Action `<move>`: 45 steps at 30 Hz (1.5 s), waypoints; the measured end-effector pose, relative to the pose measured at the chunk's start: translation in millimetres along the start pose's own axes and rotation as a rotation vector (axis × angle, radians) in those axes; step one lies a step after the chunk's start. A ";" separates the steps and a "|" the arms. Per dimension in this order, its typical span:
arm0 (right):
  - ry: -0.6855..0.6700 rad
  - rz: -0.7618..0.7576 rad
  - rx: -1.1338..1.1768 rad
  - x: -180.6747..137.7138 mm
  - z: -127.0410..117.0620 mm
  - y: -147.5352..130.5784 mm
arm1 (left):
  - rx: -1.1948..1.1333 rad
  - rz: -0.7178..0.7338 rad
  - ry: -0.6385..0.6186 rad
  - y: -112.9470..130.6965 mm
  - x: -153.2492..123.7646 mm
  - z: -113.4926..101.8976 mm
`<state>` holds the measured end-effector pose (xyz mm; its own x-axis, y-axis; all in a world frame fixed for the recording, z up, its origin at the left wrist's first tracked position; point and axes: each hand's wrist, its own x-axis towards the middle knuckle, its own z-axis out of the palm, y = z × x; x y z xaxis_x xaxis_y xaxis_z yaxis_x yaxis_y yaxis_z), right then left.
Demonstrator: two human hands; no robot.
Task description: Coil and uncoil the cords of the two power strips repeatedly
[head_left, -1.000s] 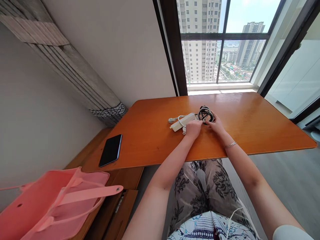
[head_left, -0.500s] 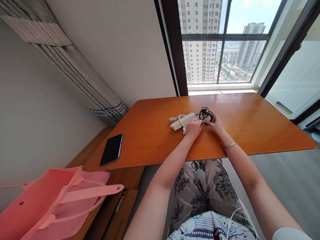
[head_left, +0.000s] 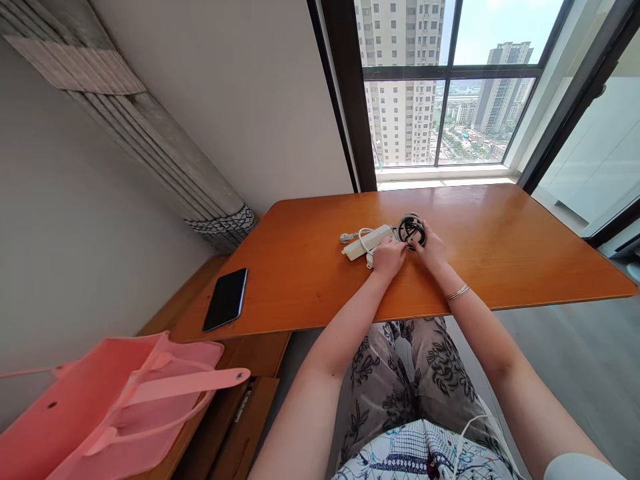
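On the orange wooden table [head_left: 500, 247] lies a white power strip [head_left: 367, 241] with a white cord and plug [head_left: 346, 237] at its left. Right beside it sits a coiled bundle of black cable [head_left: 411, 229]. My left hand [head_left: 387, 257] is curled at the strip's near right end, fingers pinched at the edge of the coil. My right hand [head_left: 431, 251], a thin bracelet on its wrist, has its fingers closed on the near side of the black coil. What the left fingertips pinch is hidden.
A black phone [head_left: 225, 299] lies face up near the table's left front corner. A pink tote bag [head_left: 105, 407] rests on a lower wooden cabinet [head_left: 235, 413] at bottom left. A window [head_left: 440, 87] stands behind the table, a rolled mat [head_left: 150, 140] leans on the wall.
Both hands stay at the cable coil with only slight finger shifts. The view has drifted a little; nothing on the table has moved.
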<state>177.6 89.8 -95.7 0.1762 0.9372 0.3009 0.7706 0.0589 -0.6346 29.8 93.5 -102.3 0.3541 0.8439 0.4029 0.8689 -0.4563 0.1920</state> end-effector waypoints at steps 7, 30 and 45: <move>-0.071 0.021 -0.165 -1.1 -6.6 -5.5 | 0.015 0.151 -0.016 -3.4 -5.5 3.4; -0.096 0.024 -0.303 -12.6 -12.8 -20.7 | 0.062 0.170 -0.052 7.7 -4.8 1.3; -0.022 -0.088 0.445 -10.3 -4.2 1.4 | 0.030 0.080 0.069 -1.3 -2.1 -2.7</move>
<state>179.4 78.7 -96.7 0.1053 0.9287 0.3556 0.4433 0.2763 -0.8527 27.1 91.6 -101.0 0.3993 0.7831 0.4767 0.8491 -0.5120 0.1300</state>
